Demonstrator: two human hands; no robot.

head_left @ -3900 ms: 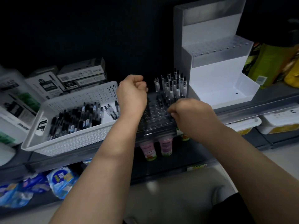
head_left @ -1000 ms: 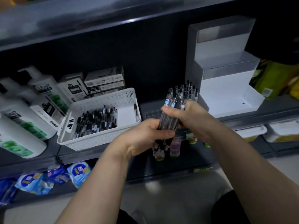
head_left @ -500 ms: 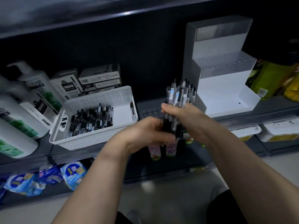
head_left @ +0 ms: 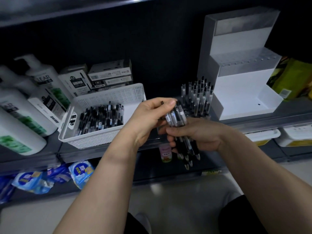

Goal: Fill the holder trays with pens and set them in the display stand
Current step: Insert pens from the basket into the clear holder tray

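My right hand (head_left: 200, 137) grips a bundle of clear-and-black pens (head_left: 176, 116) around its lower half, tips pointing down in front of the shelf edge. My left hand (head_left: 148, 119) closes on the upper ends of the same bundle. Behind the hands a clear holder tray (head_left: 196, 100) stands on the shelf with several pens upright in its far rows; its near part is hidden by my hands. The white stepped display stand (head_left: 243, 92) sits to the right of the tray. A white perforated basket (head_left: 108, 97) on the left holds loose pens (head_left: 99, 120).
Large white pump bottles (head_left: 25, 105) and small boxes (head_left: 108, 75) crowd the shelf's left and back. Yellow-green packages (head_left: 293, 76) stand right of the stand. Below are small bottles (head_left: 165, 152), blue packets (head_left: 81, 173) and white tubs (head_left: 293, 137).
The pen bundle has come lower and now points tip-down. My right hand has shifted from its upper part to its lower half, and my left hand from the lower part to the top ends.
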